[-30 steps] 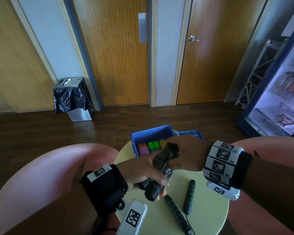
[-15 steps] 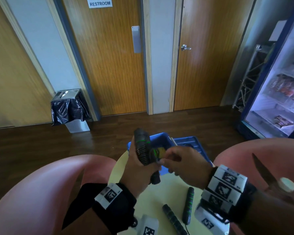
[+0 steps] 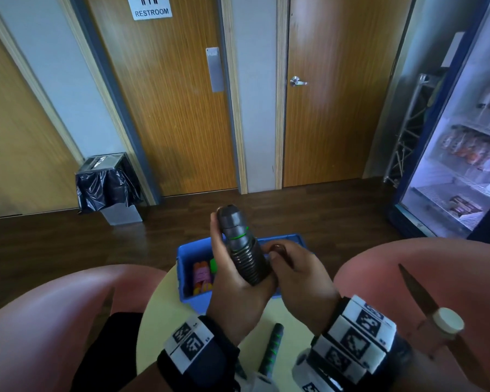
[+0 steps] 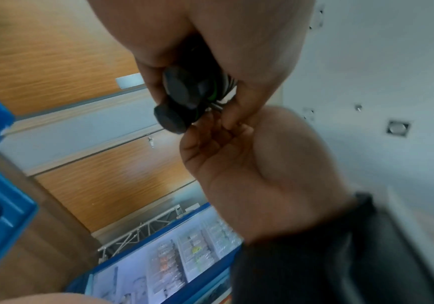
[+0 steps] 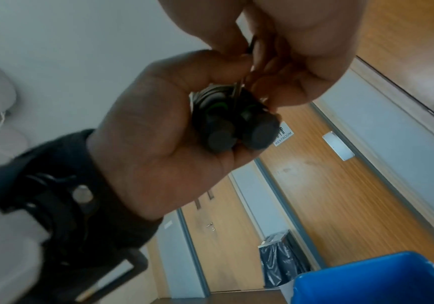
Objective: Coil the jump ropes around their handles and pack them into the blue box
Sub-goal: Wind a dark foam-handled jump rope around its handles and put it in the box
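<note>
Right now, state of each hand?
Left hand: closed, gripping the coiled jump rope handles upright above the blue box.
Right hand: closed, fingers pinching the rope end against the coil.

The scene is viewed from head height, forward and down over the table (image 3: 164,312) toward the restroom door (image 3: 164,108). Each wrist view is taken close up, tilted upward along the palm. The coiled jump rope handles (image 3: 242,250) are shared by all three views, as is the blue box (image 3: 186,267).
</note>
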A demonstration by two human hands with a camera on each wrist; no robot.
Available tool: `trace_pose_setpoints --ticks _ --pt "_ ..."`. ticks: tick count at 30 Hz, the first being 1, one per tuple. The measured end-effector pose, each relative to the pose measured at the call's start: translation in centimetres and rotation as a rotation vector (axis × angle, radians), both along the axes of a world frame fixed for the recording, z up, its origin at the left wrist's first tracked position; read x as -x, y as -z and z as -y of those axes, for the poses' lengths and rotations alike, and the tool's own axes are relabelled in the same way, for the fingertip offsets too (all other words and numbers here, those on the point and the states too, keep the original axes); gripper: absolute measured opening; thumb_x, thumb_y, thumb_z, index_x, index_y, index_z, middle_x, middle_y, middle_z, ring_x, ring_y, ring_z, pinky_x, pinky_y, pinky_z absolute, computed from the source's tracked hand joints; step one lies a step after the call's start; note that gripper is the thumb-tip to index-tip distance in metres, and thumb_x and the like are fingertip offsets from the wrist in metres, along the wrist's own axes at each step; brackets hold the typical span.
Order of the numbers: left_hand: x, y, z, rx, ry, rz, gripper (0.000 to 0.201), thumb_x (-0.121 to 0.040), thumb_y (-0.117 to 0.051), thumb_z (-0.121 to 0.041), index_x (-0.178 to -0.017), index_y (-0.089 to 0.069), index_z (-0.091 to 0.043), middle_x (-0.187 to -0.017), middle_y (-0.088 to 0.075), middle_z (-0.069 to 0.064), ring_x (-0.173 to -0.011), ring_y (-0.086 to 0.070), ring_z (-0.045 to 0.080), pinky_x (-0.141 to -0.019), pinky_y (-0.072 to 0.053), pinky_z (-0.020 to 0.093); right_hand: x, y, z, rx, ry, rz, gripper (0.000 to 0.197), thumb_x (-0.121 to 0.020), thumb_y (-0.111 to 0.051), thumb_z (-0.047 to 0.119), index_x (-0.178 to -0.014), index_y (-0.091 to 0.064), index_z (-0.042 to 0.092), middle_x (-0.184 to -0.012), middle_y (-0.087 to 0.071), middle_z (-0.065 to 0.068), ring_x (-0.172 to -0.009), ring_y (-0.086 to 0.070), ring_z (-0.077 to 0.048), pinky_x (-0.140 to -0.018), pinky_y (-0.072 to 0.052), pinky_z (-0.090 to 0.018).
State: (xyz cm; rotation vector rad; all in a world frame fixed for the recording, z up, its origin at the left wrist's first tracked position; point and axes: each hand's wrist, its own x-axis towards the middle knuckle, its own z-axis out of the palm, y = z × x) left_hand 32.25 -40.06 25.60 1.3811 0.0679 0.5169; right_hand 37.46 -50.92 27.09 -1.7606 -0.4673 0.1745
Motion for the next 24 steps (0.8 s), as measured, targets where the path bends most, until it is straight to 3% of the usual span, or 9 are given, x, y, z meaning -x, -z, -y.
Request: trace_pose_setpoints --ticks 2,5,9,14,16,19,21,22,24 --pt "-0.6 0.0 1.0 0.131 0.028 -0.022 0.118 -0.067 -0.077 0.016 -0.149 -0.018 -0.046 -0.096 -0.067 0.019 -0.07 -0.065 0.032 -0.054 -0.052 0.038 -0.9 0.1 2.1 -0.12 -0.141 -0.087 0.022 -0.101 -0.052 0.014 -0.104 -0.073 0.02 -0.085 -0.074 -0.003 -0.077 -0.071 -0.018 -0.071 -0.058 -0.032" --pt "-1.8 0.1 2.3 0.32 0.106 -0.06 0.097 -0.062 -0.075 0.008 -0.144 -0.034 -0.024 -0.092 -0.059 0.022 -0.066 -0.058 0.032 -0.052 -0.047 0.035 -1.9 0.4 4.7 -0.206 -0.276 -0.137 0.028 -0.09 -0.06 0.027 -0.114 -0.07 0.017 -0.088 -0.073 -0.005 -0.077 -0.069 -0.022 -0.076 -0.057 -0.043" --pt "-2.7 0.3 4.6 0.492 0.169 -0.096 0.08 -0.058 -0.074 -0.006 -0.134 -0.048 -0.017 -0.1 -0.059 0.021 -0.086 -0.063 0.034 -0.061 -0.053 0.041 -3.1 0.8 6.9 -0.314 -0.277 -0.213 0.022 -0.074 -0.071 0.018 -0.095 -0.069 0.011 -0.089 -0.075 -0.001 -0.081 -0.069 -0.013 -0.071 -0.055 -0.027" --pt "-3.2 0.7 6.7 0.759 0.262 0.002 0.088 -0.064 -0.078 -0.015 -0.145 -0.044 -0.022 -0.113 -0.06 0.02 -0.099 -0.061 0.034 -0.074 -0.056 0.045 -4.0 0.0 8.4 -0.263 -0.155 -0.149 0.013 -0.09 -0.067 0.003 -0.079 -0.065 0.01 -0.069 -0.072 0.003 -0.06 -0.063 -0.005 -0.058 -0.051 -0.021" --pt "-3.1 0.8 7.3 0.75 0.287 0.027 0.075 -0.069 -0.082 -0.017 -0.137 -0.052 -0.013 -0.111 -0.062 0.023 -0.099 -0.064 0.033 -0.081 -0.056 0.045 -4.3 -0.4 9.0 -0.268 -0.139 -0.123 0.018 -0.092 -0.064 0.003 -0.079 -0.068 0.014 -0.065 -0.07 0.009 -0.058 -0.061 -0.001 -0.056 -0.049 -0.016" --pt "-3.1 0.7 8.1 0.677 0.296 0.042 0.049 -0.07 -0.084 -0.019 -0.113 -0.067 -0.002 -0.104 -0.065 0.022 -0.096 -0.066 0.032 -0.085 -0.055 0.043 -4.7 -0.3 9.7 -0.242 -0.126 -0.071 0.023 -0.092 -0.065 0.006 -0.096 -0.074 0.027 -0.077 -0.072 0.025 -0.076 -0.064 0.013 -0.069 -0.047 -0.006" --pt "-3.2 0.6 8.5 0.666 0.246 0.01 0.06 -0.063 -0.089 -0.019 -0.115 -0.065 0.0 -0.109 -0.064 0.024 -0.102 -0.064 0.034 -0.092 -0.053 0.046 -4.6 -0.2 10.0 -0.106 -0.11 0.044 0.03 -0.094 -0.064 0.014 -0.124 -0.068 0.022 -0.092 -0.063 0.034 -0.091 -0.056 0.025 -0.077 -0.039 0.002" --pt "-3.3 0.6 8.6 0.666 0.215 -0.006 0.069 -0.06 -0.091 -0.019 -0.119 -0.061 0.001 -0.112 -0.063 0.026 -0.105 -0.063 0.035 -0.094 -0.052 0.046 -4.5 -0.2 10.1 -0.019 -0.108 0.14 0.036 -0.097 -0.061 0.018 -0.132 -0.062 0.02 -0.098 -0.058 0.035 -0.096 -0.053 0.026 -0.08 -0.035 0.004" --pt "-3.4 0.4 8.8 0.637 0.16 -0.018 0.077 -0.056 -0.092 -0.02 -0.121 -0.057 0.003 -0.112 -0.062 0.026 -0.104 -0.063 0.035 -0.092 -0.051 0.046 -4.3 -0.5 10.4 0.134 -0.143 0.336 0.044 -0.102 -0.048 0.032 -0.143 -0.05 0.018 -0.102 -0.056 0.021 -0.102 -0.053 0.012 -0.08 -0.033 -0.001"
